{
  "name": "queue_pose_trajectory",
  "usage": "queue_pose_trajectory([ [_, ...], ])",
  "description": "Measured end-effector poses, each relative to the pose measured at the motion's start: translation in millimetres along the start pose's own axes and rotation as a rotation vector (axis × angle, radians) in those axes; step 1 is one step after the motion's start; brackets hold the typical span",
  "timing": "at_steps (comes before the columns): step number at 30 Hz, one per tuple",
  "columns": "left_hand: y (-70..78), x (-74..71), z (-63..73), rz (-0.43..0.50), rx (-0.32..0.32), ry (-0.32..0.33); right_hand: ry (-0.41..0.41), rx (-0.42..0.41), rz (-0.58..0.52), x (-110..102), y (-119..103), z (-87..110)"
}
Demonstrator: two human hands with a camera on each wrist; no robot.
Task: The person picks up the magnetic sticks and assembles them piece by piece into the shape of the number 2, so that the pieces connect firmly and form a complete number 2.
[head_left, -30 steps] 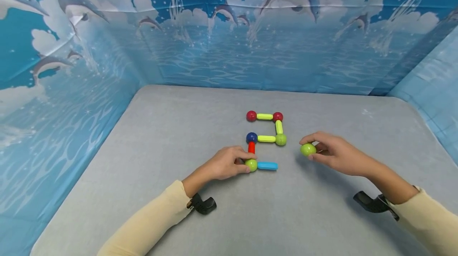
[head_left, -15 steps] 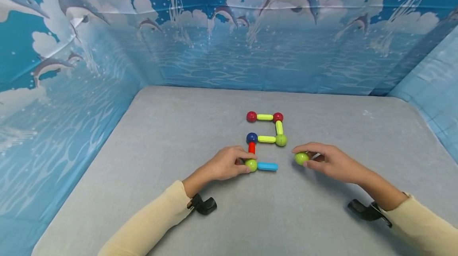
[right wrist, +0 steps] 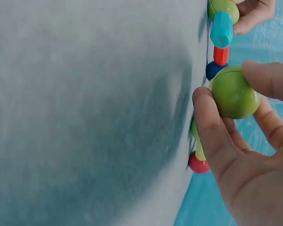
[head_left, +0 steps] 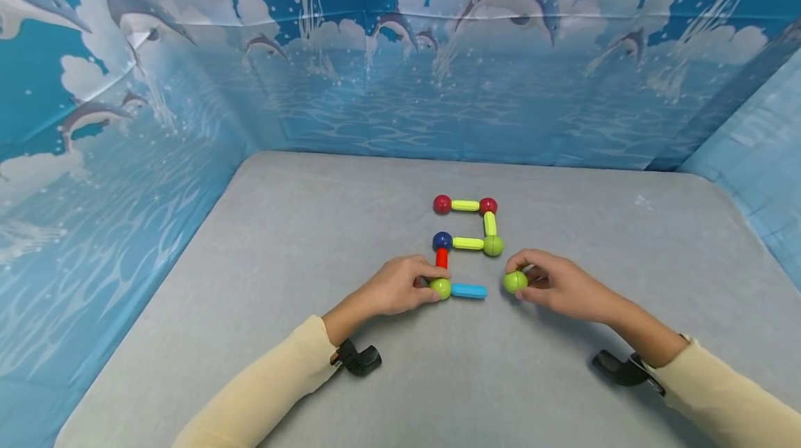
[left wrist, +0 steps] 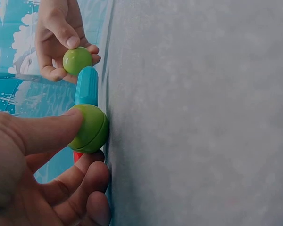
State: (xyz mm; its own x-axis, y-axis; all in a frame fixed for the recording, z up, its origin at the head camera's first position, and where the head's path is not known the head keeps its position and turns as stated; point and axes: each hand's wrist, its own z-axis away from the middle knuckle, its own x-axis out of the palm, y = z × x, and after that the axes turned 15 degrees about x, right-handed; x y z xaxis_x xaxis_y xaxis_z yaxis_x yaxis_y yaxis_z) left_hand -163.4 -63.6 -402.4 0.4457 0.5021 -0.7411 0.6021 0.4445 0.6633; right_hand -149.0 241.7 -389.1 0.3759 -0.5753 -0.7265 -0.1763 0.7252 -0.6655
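My left hand (head_left: 400, 286) pinches a green ball (left wrist: 90, 129) between thumb and fingers at the near left corner of a chain of balls and rods. From that ball a blue rod (head_left: 469, 291) points right, its far end bare. A red rod (head_left: 441, 258), partly hidden by my fingers, links it to a dark blue ball (head_left: 441, 241). My right hand (head_left: 560, 284) holds a second green ball (right wrist: 236, 92) by thumb and fingertips, a short gap to the right of the blue rod's end.
Beyond the dark blue ball, the chain runs through yellow-green rods (head_left: 468, 243), another green ball (head_left: 493, 245) and two red balls, one at the far corner (head_left: 488, 206) and one at the end (head_left: 442, 204). All lie on a grey table (head_left: 300, 225), backed by a dolphin-printed curtain (head_left: 400, 100).
My right hand has moved left and slightly nearer with its green ball, closing on the blue rod's free end. My left hand keeps its place on the other ball.
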Motion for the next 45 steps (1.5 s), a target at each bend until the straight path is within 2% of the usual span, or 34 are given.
queue_pose_trajectory([
  [15,-3.2,-0.5,4.5,0.011,-0.011,0.014,-0.053,0.048,0.027,8,-7,-9.1],
  [26,-5.4,-0.3,6.2,0.01,-0.001,0.02,-0.099,-0.026,0.024,15,-8,-14.4],
  [45,-5.6,-3.3,7.5,0.024,-0.01,0.035,-0.097,-0.042,0.034,19,-11,-16.7],
])
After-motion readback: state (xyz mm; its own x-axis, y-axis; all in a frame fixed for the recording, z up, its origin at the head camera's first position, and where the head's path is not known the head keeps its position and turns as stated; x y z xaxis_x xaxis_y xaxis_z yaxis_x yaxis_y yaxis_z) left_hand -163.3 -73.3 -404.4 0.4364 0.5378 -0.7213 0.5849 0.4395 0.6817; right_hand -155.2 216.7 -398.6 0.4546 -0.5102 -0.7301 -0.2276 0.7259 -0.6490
